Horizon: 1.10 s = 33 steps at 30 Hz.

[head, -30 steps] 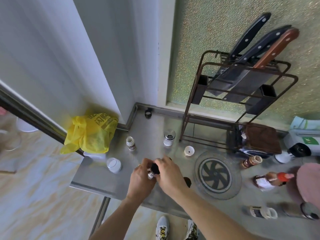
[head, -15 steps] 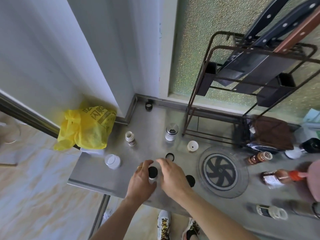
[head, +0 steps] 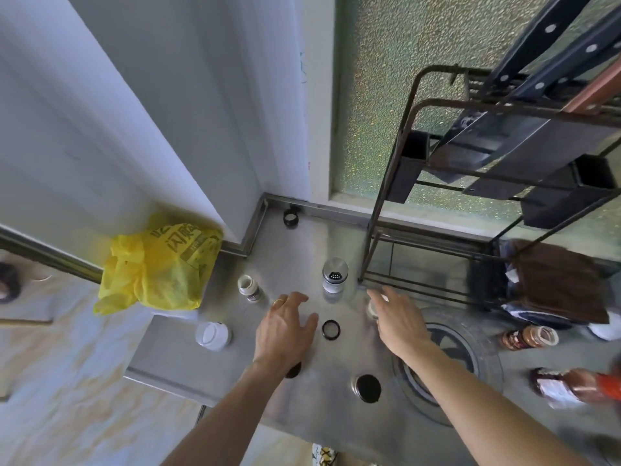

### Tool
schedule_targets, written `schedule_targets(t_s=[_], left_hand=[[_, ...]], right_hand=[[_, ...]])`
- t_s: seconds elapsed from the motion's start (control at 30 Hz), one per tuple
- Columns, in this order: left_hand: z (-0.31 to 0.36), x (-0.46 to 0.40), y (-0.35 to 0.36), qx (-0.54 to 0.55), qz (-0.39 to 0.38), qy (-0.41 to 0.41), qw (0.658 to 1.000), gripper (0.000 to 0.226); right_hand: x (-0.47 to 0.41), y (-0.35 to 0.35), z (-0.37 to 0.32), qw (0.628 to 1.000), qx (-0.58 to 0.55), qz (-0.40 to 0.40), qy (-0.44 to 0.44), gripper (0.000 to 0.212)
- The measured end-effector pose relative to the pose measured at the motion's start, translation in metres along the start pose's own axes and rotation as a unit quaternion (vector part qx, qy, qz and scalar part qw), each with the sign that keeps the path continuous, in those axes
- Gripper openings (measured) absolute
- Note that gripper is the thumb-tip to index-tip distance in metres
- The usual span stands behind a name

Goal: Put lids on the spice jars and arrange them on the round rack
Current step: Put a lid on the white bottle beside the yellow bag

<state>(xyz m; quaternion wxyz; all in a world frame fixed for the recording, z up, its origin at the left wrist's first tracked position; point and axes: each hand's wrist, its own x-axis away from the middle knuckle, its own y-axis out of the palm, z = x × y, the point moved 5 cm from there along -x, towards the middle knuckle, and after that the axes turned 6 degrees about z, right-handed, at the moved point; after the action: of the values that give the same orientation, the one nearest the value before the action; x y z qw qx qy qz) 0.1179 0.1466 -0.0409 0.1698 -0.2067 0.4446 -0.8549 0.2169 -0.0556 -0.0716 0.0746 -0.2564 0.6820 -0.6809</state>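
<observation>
Both hands hover over the steel counter (head: 174, 358) with fingers spread and nothing held. The left hand (head: 285, 327) is palm down, a ring on one finger, just to the left of a black ring-shaped lid (head: 331, 329) lying flat on the counter. The right hand (head: 400, 321) reaches toward a small white cap (head: 372, 307), which it partly hides; whether the fingers touch it cannot be told. Beneath the left wrist, a dark-topped jar (head: 294, 369) is mostly covered by the arm. Nearer and to the right stands a jar with a black lid (head: 368, 388). Farther off, between the two hands, stands a shaker jar with a silver perforated top (head: 334, 275), and to its left a small open white bottle (head: 248, 286). A white lidded tub (head: 212, 335) sits near the counter's left edge, beside a yellow plastic bag (head: 158, 264). Another black ring (head: 290, 217) rests in the far corner. The round rack (head: 484, 351) lies flat to the right, under the right forearm, with no jars on it. Beyond it, on the right, lie a spice jar on its side (head: 527, 338) and a red-capped bottle (head: 578, 386). A wire knife stand (head: 420, 169) rises at the far right.
</observation>
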Motion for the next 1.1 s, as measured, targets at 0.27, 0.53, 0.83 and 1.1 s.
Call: schedule_targets(t_s=[0.27,0.53,0.83,1.1], left_hand=[[-0.033,0.003,-0.017,-0.025,0.087,-0.078,0.993,0.036],[-0.099,0.029,-0.068,-0.068,0.236,-0.119,0.962,0.029],[-0.162,0.019,-0.052,0.02,0.146,-0.204,0.968,0.059],[-0.124,0.038,-0.092,0.104,0.204,-0.101,0.968,0.051]], right_hand=[[-0.019,0.011,-0.004,1.0,-0.007,0.003,0.011,0.03],[0.006,-0.043,-0.059,0.979,-0.201,0.02,0.02,0.034],[0.02,-0.046,-0.153,0.897,-0.429,-0.095,0.042,0.04],[0.041,-0.09,-0.166,0.824,-0.554,-0.049,0.106,0.042]])
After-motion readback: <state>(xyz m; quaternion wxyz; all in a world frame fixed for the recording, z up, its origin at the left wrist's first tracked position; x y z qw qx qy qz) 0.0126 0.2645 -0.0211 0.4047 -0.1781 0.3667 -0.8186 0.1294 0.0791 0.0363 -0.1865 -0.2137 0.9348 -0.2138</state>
